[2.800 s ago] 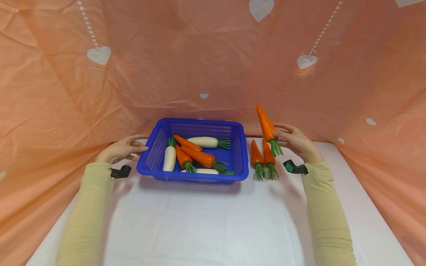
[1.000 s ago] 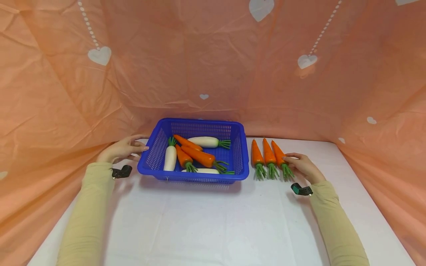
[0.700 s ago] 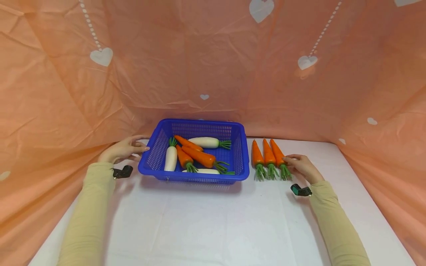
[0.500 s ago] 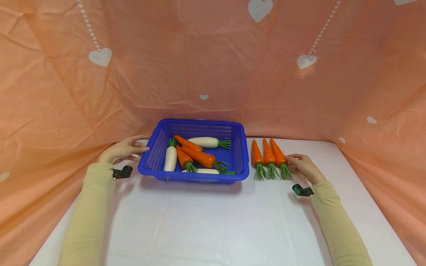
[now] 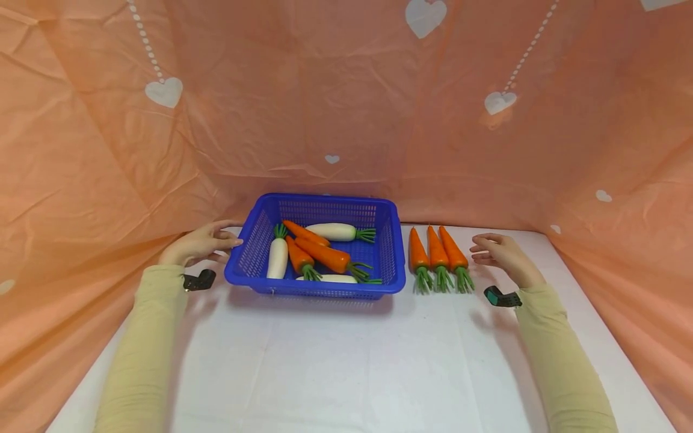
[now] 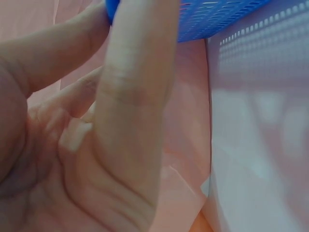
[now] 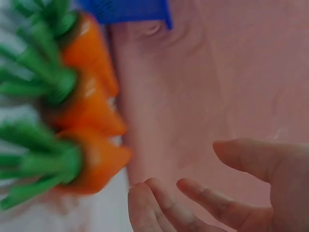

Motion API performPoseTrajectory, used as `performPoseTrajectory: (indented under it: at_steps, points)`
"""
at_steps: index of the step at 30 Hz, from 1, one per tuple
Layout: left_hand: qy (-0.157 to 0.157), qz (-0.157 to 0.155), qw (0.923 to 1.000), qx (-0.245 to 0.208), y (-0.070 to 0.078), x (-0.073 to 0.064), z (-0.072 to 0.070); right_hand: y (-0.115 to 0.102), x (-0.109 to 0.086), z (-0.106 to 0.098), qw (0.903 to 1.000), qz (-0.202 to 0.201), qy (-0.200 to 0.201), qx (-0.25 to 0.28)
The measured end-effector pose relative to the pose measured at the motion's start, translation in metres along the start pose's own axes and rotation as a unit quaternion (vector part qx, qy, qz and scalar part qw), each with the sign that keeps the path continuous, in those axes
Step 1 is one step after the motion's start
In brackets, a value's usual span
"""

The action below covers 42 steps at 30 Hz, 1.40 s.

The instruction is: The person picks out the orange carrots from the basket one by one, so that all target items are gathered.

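My left hand (image 5: 200, 243) holds the left rim of a blue plastic basket (image 5: 314, 288); in the left wrist view, its fingers (image 6: 133, 72) meet the blue rim at the top. Carrots and white radishes lie inside, among them a large carrot (image 5: 325, 254) and a radish (image 5: 278, 258). On the table to the basket's right, three carrots lie side by side, tips pointing away and green tops towards me. My right hand (image 5: 506, 255) hovers just right of the rightmost carrot (image 5: 453, 249), holding nothing. Its thumb and fingers are apart in the right wrist view.
White cloth (image 5: 325, 367) covers the table. An orange sheet (image 5: 346, 108) with white hearts hangs behind and along both sides, close behind the basket. A dark wrist camera (image 5: 500, 296) sits below the right hand.
My right hand has set a third carrot down beside the other two, nudged it left against them, let go and drawn off to the right. The left hand has stayed at the basket.
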<state>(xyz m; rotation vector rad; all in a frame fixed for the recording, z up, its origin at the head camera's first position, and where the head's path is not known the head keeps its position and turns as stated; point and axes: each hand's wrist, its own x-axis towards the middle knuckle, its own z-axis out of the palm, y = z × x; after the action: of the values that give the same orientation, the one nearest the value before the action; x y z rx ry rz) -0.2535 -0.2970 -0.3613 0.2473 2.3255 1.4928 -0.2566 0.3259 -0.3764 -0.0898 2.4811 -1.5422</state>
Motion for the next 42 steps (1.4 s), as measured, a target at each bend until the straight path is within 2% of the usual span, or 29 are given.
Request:
performPoseTrajectory:
  at_steps: [6,11,15,19,22,26,32,36,42]
  points:
    - [-0.006,-0.001,1.0000,-0.008,0.001,-0.001,0.000,-0.039,0.005,0.005,0.9992,-0.040,-0.004,0.003]
    - [0.000,0.003,1.0000,-0.006,0.003,-0.002,0.001,-0.074,0.008,0.022,0.9979,-0.060,-0.021,-0.008]
    - [0.001,0.004,1.0000,-0.004,0.002,-0.001,0.001,-0.094,0.016,0.042,0.9949,-0.086,-0.052,-0.008]
    - [0.002,0.003,1.0000,-0.002,0.001,-0.001,0.001,-0.107,0.027,0.065,0.9882,-0.119,-0.095,-0.011]
    - [0.001,0.003,1.0000,-0.003,0.001,-0.001,0.001,-0.115,0.035,0.084,0.9831,-0.130,-0.128,-0.016]
    - [-0.001,0.002,1.0000,-0.005,0.002,-0.001,0.000,-0.124,0.043,0.106,0.9774,-0.124,-0.167,-0.038]
    - [-0.003,-0.004,0.9999,-0.012,0.003,0.000,0.000,-0.129,0.058,0.131,0.9686,-0.086,-0.224,-0.066]
    - [0.002,-0.006,0.9999,-0.011,0.003,0.001,0.001,-0.132,0.064,0.144,0.9651,-0.066,-0.244,-0.068]
    - [0.001,-0.002,0.9999,-0.012,0.002,0.001,0.001,-0.134,0.073,0.162,0.9566,-0.061,-0.277,-0.066]
